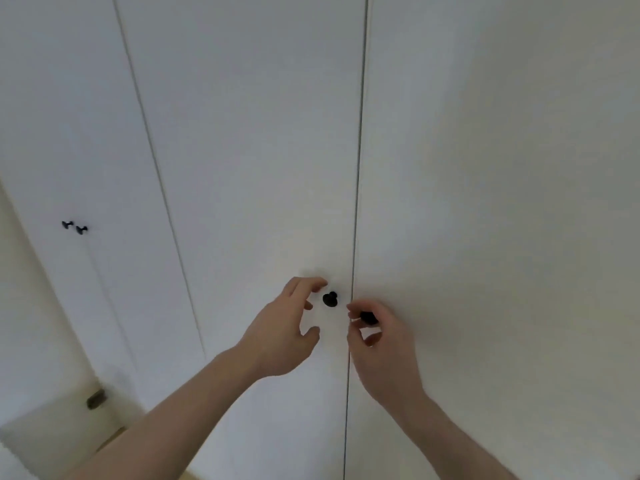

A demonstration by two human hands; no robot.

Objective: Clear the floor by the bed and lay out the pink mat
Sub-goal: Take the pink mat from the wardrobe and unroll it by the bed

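The left hand (282, 336) reaches with fingers spread and loosely bent, just short of a black knob (330, 298) on a white wardrobe door (242, 150). The right hand (381, 344) pinches the neighbouring knob (369, 318) on the other door (485, 168). Two more knobs (74, 226) sit far left. The pink mat is not visible.

- White wardrobe doors (242, 150), tall and flat, filling the view; thin dark seams between panels.
- Small black knobs: one (330, 298) beside the centre seam, a pair (74, 226) far left.
- Pale floor (52, 441), lower left corner.
- Soft, even light.
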